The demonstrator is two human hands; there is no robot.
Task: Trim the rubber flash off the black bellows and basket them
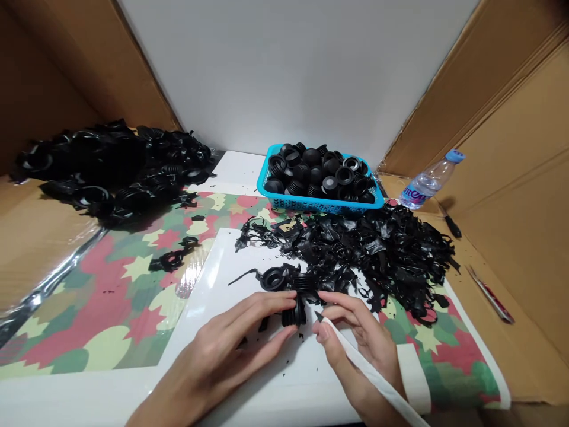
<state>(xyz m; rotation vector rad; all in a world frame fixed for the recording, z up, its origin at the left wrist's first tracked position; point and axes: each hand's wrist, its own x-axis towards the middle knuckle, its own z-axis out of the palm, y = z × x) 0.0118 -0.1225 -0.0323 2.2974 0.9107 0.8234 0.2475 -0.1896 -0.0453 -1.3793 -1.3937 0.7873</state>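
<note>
Between the thumb and fingers of my left hand (249, 338) is a black ribbed rubber piece (293, 313), pinched just above the white sheet (204, 302). My right hand (355, 338) is closed round a long white tool (364, 365) with a dark pointed tip, which sits just right of the ribbed piece. The right index finger reaches toward the black scraps behind it. Directly beyond my left fingertips lie a black rubber ring (272, 277) with a thin curled strip and another ribbed piece (302, 281). Small black crumbs dot the sheet.
Behind the heap of black trimmings (377, 249) stands a blue basket (320, 206) full of black ribbed caps. At the left is a pile of untrimmed-looking black parts (120, 172). A water bottle (429, 181), a dark-handled tool (451, 224) and a red-handled cutter (493, 299) are on the right.
</note>
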